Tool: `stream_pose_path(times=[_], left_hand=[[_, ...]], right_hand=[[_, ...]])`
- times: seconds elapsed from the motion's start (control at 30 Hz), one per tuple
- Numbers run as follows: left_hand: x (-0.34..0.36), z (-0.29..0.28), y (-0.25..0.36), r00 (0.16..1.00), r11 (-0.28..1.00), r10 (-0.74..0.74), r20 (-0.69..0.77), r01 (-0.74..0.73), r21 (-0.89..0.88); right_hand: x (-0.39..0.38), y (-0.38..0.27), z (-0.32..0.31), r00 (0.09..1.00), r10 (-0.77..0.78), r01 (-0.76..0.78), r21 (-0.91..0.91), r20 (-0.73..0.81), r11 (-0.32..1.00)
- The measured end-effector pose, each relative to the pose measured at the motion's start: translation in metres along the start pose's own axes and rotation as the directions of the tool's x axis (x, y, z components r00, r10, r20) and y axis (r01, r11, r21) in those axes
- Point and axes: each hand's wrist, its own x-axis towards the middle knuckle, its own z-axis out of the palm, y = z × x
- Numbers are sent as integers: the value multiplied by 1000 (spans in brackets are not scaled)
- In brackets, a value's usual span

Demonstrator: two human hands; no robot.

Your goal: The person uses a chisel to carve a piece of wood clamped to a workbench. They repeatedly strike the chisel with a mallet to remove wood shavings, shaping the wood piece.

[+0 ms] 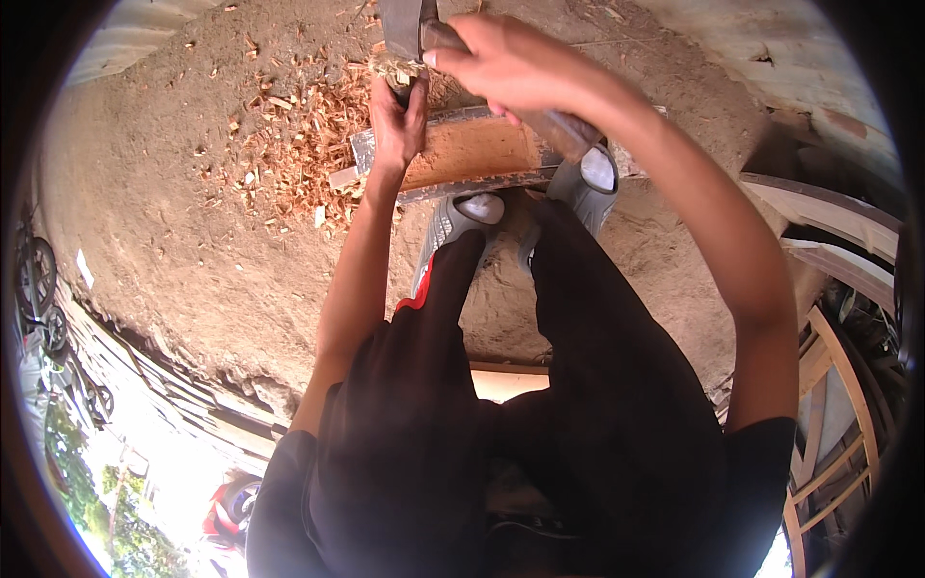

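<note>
My right hand (501, 65) is closed around the thick wooden handle of a hatchet (403, 27), whose broad grey metal head reaches the top edge of the view. Just below that head, my left hand (396, 125) grips a short dark piece with a frayed, pale wooden end (395, 69). Its lower part is hidden in the fist, so its exact kind does not show. The hatchet head is close above the frayed end; whether they touch I cannot tell. Below both hands, a reddish-brown wooden beam (472, 152) lies crosswise on the ground, in front of my shoes.
Curled wood shavings (299, 144) and chips are strewn over the dirt ground (145, 183), mostly left of the beam. My grey shoes (453, 220) stand at its near side. Wooden frames (833, 424) lean at the right. Stacked boards (183, 385) and bicycle-like wheels (39, 275) are at the left.
</note>
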Motion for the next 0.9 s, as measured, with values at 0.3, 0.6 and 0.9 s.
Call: stream_pose_path(times=[0.3, 0.6, 0.9], left_hand=[[-1, 3, 14, 999, 1000, -17, -36, 16, -25], [3, 16, 7, 988, 986, 90, 123, -72, -149], [-18, 65, 11, 968, 979, 156, 197, -177, 96]], right_hand=[[-8, -21, -25, 985, 116, -111, -44, 131, 993], [-20, 11, -2, 999, 51, -51, 1, -8, 999], [-86, 38, -17, 954, 299, -277, 476, 31, 835]])
